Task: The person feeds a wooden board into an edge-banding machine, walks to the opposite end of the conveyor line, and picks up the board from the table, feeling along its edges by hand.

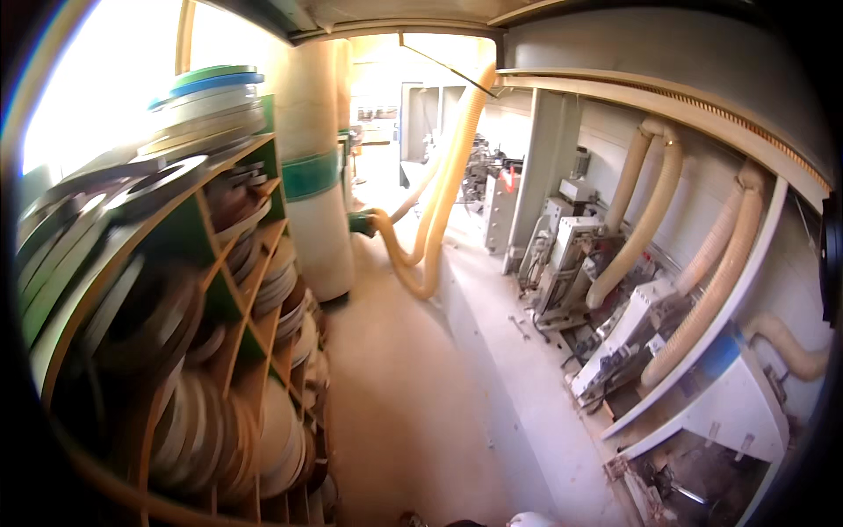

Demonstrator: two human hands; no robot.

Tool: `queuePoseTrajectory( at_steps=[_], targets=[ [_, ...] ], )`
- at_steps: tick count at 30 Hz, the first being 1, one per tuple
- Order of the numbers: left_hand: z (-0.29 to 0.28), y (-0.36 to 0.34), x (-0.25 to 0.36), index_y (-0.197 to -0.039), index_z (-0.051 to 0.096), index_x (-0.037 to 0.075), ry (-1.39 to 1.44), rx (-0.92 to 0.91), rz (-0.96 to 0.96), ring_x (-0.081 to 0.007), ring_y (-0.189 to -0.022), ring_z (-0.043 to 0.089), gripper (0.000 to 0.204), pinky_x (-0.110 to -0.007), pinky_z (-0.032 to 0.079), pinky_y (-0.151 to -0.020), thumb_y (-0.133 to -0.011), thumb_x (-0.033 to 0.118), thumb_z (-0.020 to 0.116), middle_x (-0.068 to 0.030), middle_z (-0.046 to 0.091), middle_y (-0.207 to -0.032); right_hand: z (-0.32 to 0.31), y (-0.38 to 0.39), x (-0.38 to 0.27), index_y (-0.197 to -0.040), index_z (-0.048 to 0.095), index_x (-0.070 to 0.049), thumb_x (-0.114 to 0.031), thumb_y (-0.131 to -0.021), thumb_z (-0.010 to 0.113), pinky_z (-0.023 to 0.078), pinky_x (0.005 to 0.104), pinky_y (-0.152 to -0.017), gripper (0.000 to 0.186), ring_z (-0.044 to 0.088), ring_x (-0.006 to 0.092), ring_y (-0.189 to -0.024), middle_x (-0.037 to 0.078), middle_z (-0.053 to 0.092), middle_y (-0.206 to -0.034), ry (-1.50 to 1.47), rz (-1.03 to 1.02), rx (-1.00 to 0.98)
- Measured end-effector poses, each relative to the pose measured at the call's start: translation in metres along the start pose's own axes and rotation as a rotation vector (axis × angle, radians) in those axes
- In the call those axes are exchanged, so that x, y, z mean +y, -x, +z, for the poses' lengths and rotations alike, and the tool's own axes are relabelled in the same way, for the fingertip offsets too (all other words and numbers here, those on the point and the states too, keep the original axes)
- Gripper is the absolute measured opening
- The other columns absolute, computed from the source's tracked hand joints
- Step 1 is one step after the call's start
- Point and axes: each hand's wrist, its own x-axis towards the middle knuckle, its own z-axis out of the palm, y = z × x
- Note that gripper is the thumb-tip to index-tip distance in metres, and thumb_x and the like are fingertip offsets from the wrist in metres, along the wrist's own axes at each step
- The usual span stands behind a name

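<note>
Neither of my hands can be made out. At the lower edge, small slivers of something brown, something dark and a white rounded shape [531, 519] show, too cut off to name. To my left stands a wooden shelf rack [250, 329] with slanted compartments, filled with rolls of edge banding [279, 435] in white, brown and grey. More rolls [206, 105], some green and blue, are piled on its top. On my right runs a long machine with several white units [637, 321] and ribbed dust hoses [645, 233].
A dusty floor aisle [395, 378] leads ahead between rack and machine. A pale dust-collector bag [312, 114] with a green band stands at the rack's far end. A yellow hose [448, 184] hangs across the aisle. A wrench [518, 327] lies on the machine's ledge.
</note>
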Motion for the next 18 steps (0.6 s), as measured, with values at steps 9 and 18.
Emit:
queuePoseTrajectory(
  at_steps=[9, 18],
  targets=[
    [-0.265, -0.280, 0.325, -0.124, 0.065, -0.003, 0.240, 0.174, 0.265, -0.0324, -0.118, 0.063, 0.048, -0.037, 0.046, -0.102, -0.096, 0.036, 0.058, -0.0219, 0.068, -0.121, 0.004, -0.067, 0.067, -0.102, 0.068, -0.009, -0.024, -0.098, 0.046, 0.050, 0.0465, -0.083, 0.027, 0.062, 0.0327, -0.101, 0.016, 0.068, -0.099, -0.244, 0.828, -0.032],
    [-0.344, -0.348, 0.311, -0.119, 0.067, 0.001, -0.151, -0.290, -0.157, -0.0395, -0.112, 0.062, 0.038, -0.044, 0.048, -0.098, -0.100, 0.026, 0.046, -0.0236, 0.067, -0.119, -0.198, -0.511, 0.101, -0.109, 0.071, -0.006, -0.046, -0.091, 0.060, 0.053, 0.0498, -0.082, 0.045, 0.067, 0.0361, -0.102, 0.019, 0.071, -0.112, -0.266, 0.191, -0.146]
  ],
)
